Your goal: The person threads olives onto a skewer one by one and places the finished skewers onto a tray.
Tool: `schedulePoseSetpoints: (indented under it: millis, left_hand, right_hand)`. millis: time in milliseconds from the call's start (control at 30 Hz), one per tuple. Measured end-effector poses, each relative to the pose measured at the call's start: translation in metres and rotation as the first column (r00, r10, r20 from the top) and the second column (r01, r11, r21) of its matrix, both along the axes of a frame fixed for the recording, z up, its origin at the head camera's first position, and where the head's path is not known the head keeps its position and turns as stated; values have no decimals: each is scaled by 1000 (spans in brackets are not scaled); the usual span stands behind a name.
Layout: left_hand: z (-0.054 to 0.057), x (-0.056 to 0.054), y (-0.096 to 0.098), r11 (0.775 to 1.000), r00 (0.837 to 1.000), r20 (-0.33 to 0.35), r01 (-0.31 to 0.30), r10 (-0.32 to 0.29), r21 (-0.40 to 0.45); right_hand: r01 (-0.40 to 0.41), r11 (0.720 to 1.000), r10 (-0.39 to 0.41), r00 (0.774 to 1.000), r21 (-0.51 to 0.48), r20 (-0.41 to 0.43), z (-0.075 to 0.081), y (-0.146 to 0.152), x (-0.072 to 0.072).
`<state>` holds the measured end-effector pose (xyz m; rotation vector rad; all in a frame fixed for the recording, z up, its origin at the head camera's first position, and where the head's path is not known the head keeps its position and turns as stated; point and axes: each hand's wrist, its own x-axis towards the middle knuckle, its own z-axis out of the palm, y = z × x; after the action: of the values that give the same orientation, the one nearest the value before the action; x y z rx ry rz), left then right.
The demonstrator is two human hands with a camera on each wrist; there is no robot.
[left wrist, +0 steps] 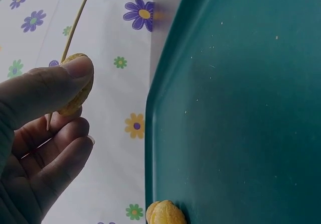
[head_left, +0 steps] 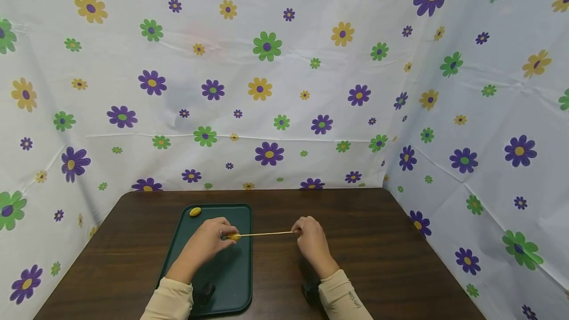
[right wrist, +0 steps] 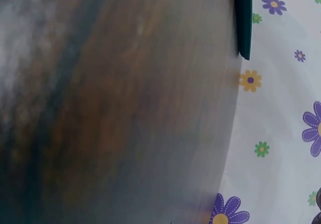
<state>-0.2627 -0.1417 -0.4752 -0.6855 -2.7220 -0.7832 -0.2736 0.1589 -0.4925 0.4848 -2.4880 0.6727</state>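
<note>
In the head view my left hand (head_left: 211, 236) is over the tray and pinches a small yellow-brown oval piece (head_left: 233, 236), like a baked bite. A thin wooden skewer (head_left: 266, 234) runs from it to the right. The left wrist view shows the thumb pressing the creased piece (left wrist: 80, 86), with the skewer's pointed end (left wrist: 48, 122) showing below it; the fingers hide whether it passes through. My right hand (head_left: 311, 242) pinches the skewer's other end, above the table. A second yellow piece (head_left: 195, 212) lies at the tray's far left corner.
The dark green tray (head_left: 231, 280) lies on the left part of a brown wooden table (head_left: 378, 260). A flower-patterned white cloth (head_left: 302, 73) hangs behind and at the sides. Most of the right wrist view is blurred tabletop.
</note>
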Motion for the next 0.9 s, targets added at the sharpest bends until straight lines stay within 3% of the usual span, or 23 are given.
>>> schedulePoseSetpoints:
  millis: [333, 900]
  left_hand:
    - [1, -5, 1, 1000, 1000, 6, 26, -26, 5]
    - [8, -8, 2, 1000, 998, 54, 9, -10, 4]
  right_hand:
    - [10, 1000, -10, 1000, -7, 3, 2, -3, 0]
    - [37, 999, -37, 999, -3, 33, 6, -9, -2]
